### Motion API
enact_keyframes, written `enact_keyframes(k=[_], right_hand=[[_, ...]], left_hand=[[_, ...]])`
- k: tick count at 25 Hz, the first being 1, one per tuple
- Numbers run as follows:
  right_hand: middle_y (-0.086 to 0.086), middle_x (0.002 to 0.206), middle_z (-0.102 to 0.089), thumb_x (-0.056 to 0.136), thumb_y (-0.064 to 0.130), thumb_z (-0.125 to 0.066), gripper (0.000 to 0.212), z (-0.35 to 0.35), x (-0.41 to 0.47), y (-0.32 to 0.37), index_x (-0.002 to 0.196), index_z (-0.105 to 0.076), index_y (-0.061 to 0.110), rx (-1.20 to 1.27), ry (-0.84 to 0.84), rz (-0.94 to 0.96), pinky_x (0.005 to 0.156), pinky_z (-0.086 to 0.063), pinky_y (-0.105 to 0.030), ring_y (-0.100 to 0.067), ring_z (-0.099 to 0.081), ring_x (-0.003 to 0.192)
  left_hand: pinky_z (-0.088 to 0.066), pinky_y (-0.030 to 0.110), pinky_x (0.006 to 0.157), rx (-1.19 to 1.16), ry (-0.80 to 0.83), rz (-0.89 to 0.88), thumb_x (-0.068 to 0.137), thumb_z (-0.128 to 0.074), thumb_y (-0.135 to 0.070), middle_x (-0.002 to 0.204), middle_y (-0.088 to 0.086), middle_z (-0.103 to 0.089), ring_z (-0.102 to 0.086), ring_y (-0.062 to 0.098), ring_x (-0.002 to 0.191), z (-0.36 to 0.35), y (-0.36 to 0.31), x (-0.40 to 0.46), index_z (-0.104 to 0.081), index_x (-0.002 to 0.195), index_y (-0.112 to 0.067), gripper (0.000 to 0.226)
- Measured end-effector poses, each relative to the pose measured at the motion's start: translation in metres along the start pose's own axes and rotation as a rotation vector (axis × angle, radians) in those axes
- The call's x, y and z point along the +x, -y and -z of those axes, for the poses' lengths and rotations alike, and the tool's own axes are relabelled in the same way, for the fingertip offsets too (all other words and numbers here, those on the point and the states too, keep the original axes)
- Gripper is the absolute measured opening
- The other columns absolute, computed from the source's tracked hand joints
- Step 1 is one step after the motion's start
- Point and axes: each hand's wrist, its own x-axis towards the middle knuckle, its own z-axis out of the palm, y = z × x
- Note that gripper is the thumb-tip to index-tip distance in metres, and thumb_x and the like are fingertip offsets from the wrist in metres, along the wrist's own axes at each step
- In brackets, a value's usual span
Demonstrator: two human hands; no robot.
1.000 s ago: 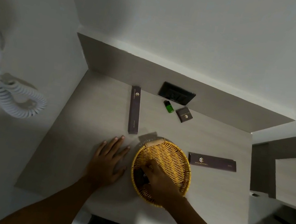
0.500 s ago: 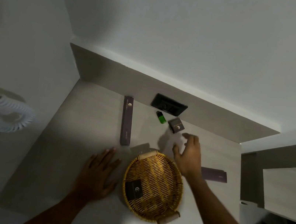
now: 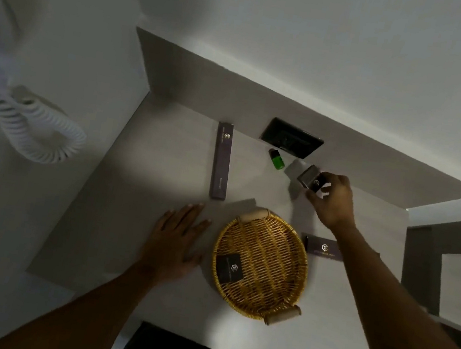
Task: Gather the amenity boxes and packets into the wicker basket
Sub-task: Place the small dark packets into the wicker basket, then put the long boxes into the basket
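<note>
The round wicker basket (image 3: 268, 271) sits on the pale counter and holds one flat dark packet (image 3: 230, 268) at its left side. My right hand (image 3: 332, 201) reaches past the basket and pinches a small dark box (image 3: 310, 178), tilted up off the counter. My left hand (image 3: 175, 239) lies flat and open on the counter just left of the basket. A long dark box (image 3: 221, 161) lies lengthwise behind my left hand. Another long dark box (image 3: 321, 247) lies right of the basket, partly hidden by my right forearm.
A small green bottle (image 3: 277, 159) stands near the back wall beside a black wall socket (image 3: 291, 138). A white coiled cord (image 3: 34, 125) hangs on the left wall. A mirror edge (image 3: 449, 269) borders the counter on the right.
My right hand left the basket, leaving the flat packet inside, reached to the back of the counter and took hold of the small dark box. My left hand stayed flat.
</note>
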Motion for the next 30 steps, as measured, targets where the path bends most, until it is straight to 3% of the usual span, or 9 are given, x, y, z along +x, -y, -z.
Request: enact_keyframes(k=[3, 5, 9, 13, 19, 22, 24, 26, 30], right_hand=[[-0.009, 0.131, -0.045, 0.077, 0.015, -0.077, 0.058, 0.019, -0.068, 0.001, 0.13, -0.051, 0.015, -0.039, 0.148, 0.317, 0.083, -0.045, -0.019, -0.021, -0.054, 0.106], [-0.004, 0.138, -0.043, 0.078, 0.012, -0.075, 0.062, 0.008, -0.109, 0.0, 0.133, -0.049, 0.02, -0.097, 0.349, 0.464, 0.094, -0.042, -0.018, -0.017, -0.049, 0.117], [-0.007, 0.147, -0.039, 0.083, 0.005, -0.068, 0.061, -0.035, -0.143, -0.004, 0.139, -0.046, 0.015, -0.04, 0.542, 0.359, 0.105, -0.036, -0.026, -0.024, -0.04, 0.134], [-0.003, 0.153, -0.031, 0.082, 0.007, -0.071, 0.07, -0.052, -0.144, -0.008, 0.143, -0.04, 0.02, -0.135, 0.506, 0.402, 0.115, -0.034, -0.033, -0.023, -0.033, 0.139], [-0.004, 0.156, -0.027, 0.086, 0.024, -0.068, 0.072, -0.045, -0.146, 0.002, 0.147, -0.032, 0.023, -0.21, 0.53, 0.395, 0.113, -0.035, -0.036, -0.024, -0.03, 0.14], [-0.004, 0.143, -0.043, 0.09, 0.038, -0.061, 0.055, -0.015, -0.134, -0.012, 0.14, -0.043, 0.023, 0.008, 0.27, 0.296, 0.101, -0.042, -0.032, -0.018, -0.043, 0.127], [-0.01, 0.132, -0.052, 0.089, 0.024, -0.063, 0.044, 0.005, -0.12, -0.035, 0.131, -0.053, 0.015, -0.043, 0.055, 0.228, 0.094, -0.045, -0.034, -0.025, -0.052, 0.118], [-0.013, 0.135, -0.053, 0.082, 0.015, -0.068, 0.051, 0.016, -0.109, -0.059, 0.131, -0.054, 0.011, -0.249, 0.106, 0.139, 0.094, -0.045, -0.042, -0.034, -0.051, 0.12], [-0.011, 0.134, -0.054, 0.079, 0.03, -0.072, 0.054, 0.016, -0.096, -0.078, 0.129, -0.056, 0.017, -0.521, 0.299, 0.166, 0.097, -0.039, -0.047, -0.032, -0.052, 0.118]], left_hand=[[-0.025, 0.051, 0.119, -0.01, -0.012, -0.028, 0.087, -0.049, -0.059, 0.166, 0.007, -0.021, -0.02, 0.026, 0.153, 0.002, 0.0, 0.0, -0.034, 0.153, -0.029, 0.074], [-0.024, 0.051, 0.119, 0.013, -0.008, -0.035, 0.088, -0.047, -0.061, 0.166, 0.008, -0.019, -0.019, 0.027, 0.153, 0.002, 0.001, 0.0, -0.033, 0.153, -0.028, 0.075], [-0.02, 0.05, 0.121, 0.03, -0.013, -0.03, 0.092, -0.037, -0.063, 0.167, 0.007, -0.019, -0.016, 0.026, 0.154, -0.001, 0.001, 0.0, -0.029, 0.155, -0.028, 0.073], [-0.017, 0.049, 0.122, 0.035, -0.016, -0.031, 0.092, -0.036, -0.065, 0.167, 0.006, -0.018, -0.015, 0.024, 0.155, -0.004, 0.002, 0.0, -0.029, 0.155, -0.028, 0.073], [-0.02, 0.051, 0.121, 0.031, -0.023, -0.037, 0.092, -0.037, -0.065, 0.167, 0.007, -0.019, -0.016, 0.025, 0.154, -0.004, 0.003, 0.001, -0.032, 0.154, -0.026, 0.073], [-0.018, 0.049, 0.122, 0.013, -0.039, -0.03, 0.092, -0.037, -0.064, 0.168, 0.005, -0.018, -0.014, 0.023, 0.154, -0.007, 0.005, 0.001, -0.03, 0.154, -0.029, 0.072], [-0.017, 0.049, 0.122, 0.009, -0.042, -0.032, 0.092, -0.037, -0.064, 0.168, 0.004, -0.016, -0.013, 0.023, 0.155, -0.009, 0.006, 0.002, -0.029, 0.155, -0.03, 0.072], [-0.016, 0.048, 0.122, 0.013, -0.041, -0.042, 0.092, -0.036, -0.065, 0.168, 0.004, -0.015, -0.013, 0.023, 0.155, -0.011, 0.008, 0.001, -0.026, 0.156, -0.031, 0.073], [-0.017, 0.049, 0.121, 0.037, -0.026, -0.043, 0.091, -0.035, -0.066, 0.169, 0.004, -0.013, -0.012, 0.024, 0.155, -0.013, 0.009, 0.003, -0.023, 0.156, -0.032, 0.075]])
